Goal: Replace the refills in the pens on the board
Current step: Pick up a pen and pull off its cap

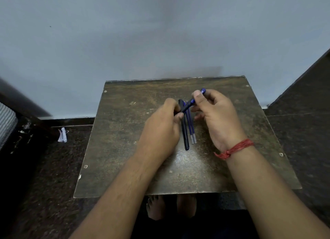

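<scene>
Blue pen [193, 101] held just above the worn brown board [125, 131], slanting from lower left up to upper right, gripped at both ends. Left hand [161, 129] curled round the dark lower part, right hand [217, 117] pinching the blue upper part between thumb and fingertips. Looks like the unscrewing or pulling-apart step on the first pen, barrel apparently not yet parted. Below, flat on the board: black pen [185, 131] and, just beside it, two blue refills [192, 131] lying parallel. Next move probably calls for a counter-twist of the two halves, then drawing the old refill out without dropping small parts.
</scene>
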{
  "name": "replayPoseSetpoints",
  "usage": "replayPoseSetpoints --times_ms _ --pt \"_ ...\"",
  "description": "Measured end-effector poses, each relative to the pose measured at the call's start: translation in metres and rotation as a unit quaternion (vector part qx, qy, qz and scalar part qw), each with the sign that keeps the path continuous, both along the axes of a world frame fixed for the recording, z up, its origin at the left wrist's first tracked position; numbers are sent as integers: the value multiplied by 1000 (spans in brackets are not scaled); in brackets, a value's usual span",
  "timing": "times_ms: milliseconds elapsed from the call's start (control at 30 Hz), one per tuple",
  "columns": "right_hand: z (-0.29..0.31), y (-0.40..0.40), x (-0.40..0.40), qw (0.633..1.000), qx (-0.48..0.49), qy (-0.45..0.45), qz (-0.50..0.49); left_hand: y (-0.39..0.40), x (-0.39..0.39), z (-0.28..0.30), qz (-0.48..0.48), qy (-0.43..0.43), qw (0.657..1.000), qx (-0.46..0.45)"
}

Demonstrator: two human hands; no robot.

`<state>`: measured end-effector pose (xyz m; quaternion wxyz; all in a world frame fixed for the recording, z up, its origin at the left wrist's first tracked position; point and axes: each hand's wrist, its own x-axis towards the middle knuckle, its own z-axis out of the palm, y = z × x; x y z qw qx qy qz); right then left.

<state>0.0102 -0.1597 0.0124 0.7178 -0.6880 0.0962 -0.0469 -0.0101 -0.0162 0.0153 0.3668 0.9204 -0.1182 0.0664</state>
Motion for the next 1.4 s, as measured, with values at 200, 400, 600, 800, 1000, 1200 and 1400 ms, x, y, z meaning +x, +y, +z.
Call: replayPoseSetpoints --times_ms 200,400,600,800,1000,1200,1400 --pt "-2 0 1 995 102 -2 4 0 0 -4 -22 12 999 -30" --pt "5 3 -2 985 168 -5 -35 -1 2 -2 -20 14 999 -30" --pt "12 13 -2 974 203 -37 -99 -7 3 3 -24 3 998 -60" --pt "18 17 0 964 240 -69 -95 -7 4 10 -33 5 994 -102" --pt "35 -21 15 881 430 -114 -160 6 0 6 -27 18 993 -117" --pt "-1 -60 9 969 -165 -38 -179 19 10 -8 104 28 979 -176" --pt "-2 -41 9 879 -472 62 -31 23 12 -16 131 30 977 -163"
